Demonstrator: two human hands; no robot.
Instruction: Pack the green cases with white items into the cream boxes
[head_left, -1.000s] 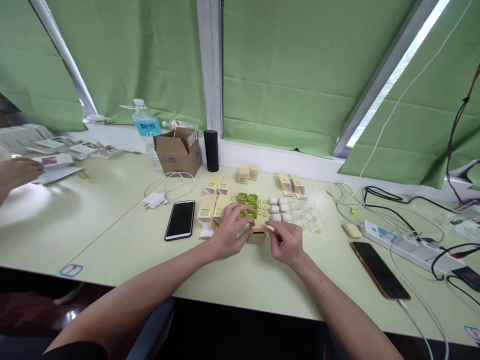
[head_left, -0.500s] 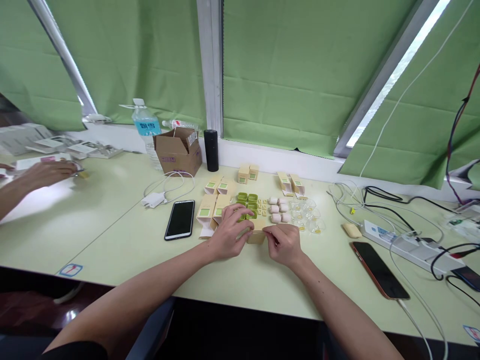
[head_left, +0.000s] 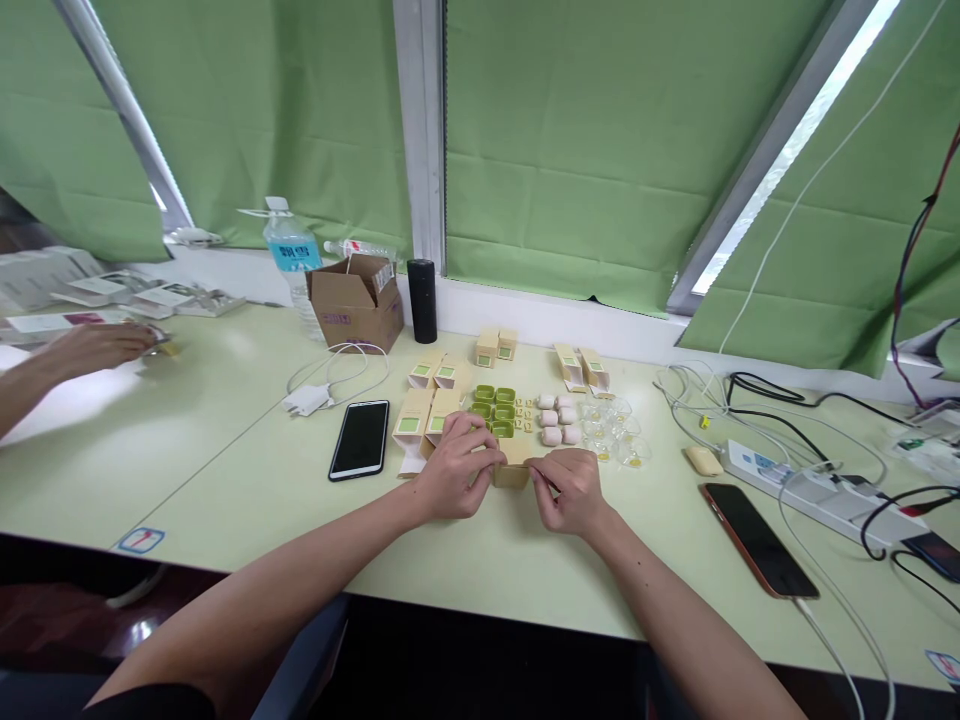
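Between my hands stands a small tan cardboard box (head_left: pixel 511 470) on the table. My left hand (head_left: pixel 461 468) pinches its left side, fingers curled. At its right edge, my right hand (head_left: pixel 570 490) grips with thumb and forefinger. Just behind the box are several green square cups (head_left: pixel 495 405), partly covered by my left hand. Tiny yellow pieces (head_left: pixel 523 415), pale pink cylinders (head_left: pixel 560 418) and clear domed pieces (head_left: pixel 619 430) with yellow spots lie in rows to the right. More tan boxes (head_left: pixel 415 412) stand left of the cups, some with flaps out.
A black phone (head_left: pixel 359 440) and a white charger (head_left: pixel 309 399) lie to the left. Behind stand a brown carton (head_left: pixel 356 305), a black cylinder (head_left: pixel 422 300) and a water bottle (head_left: pixel 294 255). At right are another phone (head_left: pixel 761 540) and a power strip (head_left: pixel 817 495). Another person's hand (head_left: pixel 101 347) works far left.
My left hand has shifted slightly, its fingers drawn closer together at the box's left side. My right hand has barely moved. The other person's hand at far left has moved a little.
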